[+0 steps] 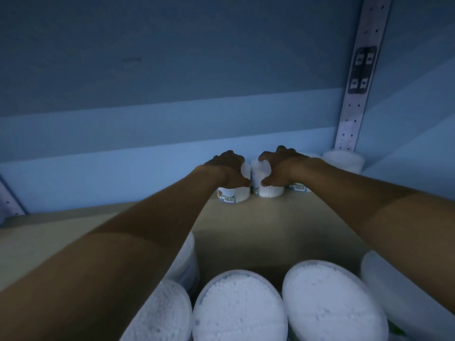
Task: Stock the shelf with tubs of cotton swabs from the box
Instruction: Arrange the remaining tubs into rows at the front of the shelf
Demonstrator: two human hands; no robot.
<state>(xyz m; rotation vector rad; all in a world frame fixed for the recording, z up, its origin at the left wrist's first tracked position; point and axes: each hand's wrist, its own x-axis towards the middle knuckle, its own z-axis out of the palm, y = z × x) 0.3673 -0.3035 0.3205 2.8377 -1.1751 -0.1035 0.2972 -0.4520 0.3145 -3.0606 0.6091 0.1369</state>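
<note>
Both arms reach deep into the shelf point(283, 217). My left hand point(227, 169) grips the top of a round tub of cotton swabs point(235, 194) with a barcode label. Beside it, my right hand point(283, 168) grips a second tub point(269, 190). The two tubs stand upright side by side near the back wall. Another labelled tub point(299, 187) peeks out behind my right wrist, and one more tub point(343, 159) stands in the back right corner. Several tubs line the shelf's front edge, among them a clear-lidded tub point(240, 308) and its neighbour point(332, 303).
A blue back panel point(172, 134) closes the shelf behind the tubs. A perforated metal upright point(362, 77) runs up the right side with a dark bracket on it. Bare beige shelf board lies between the back row and the front row.
</note>
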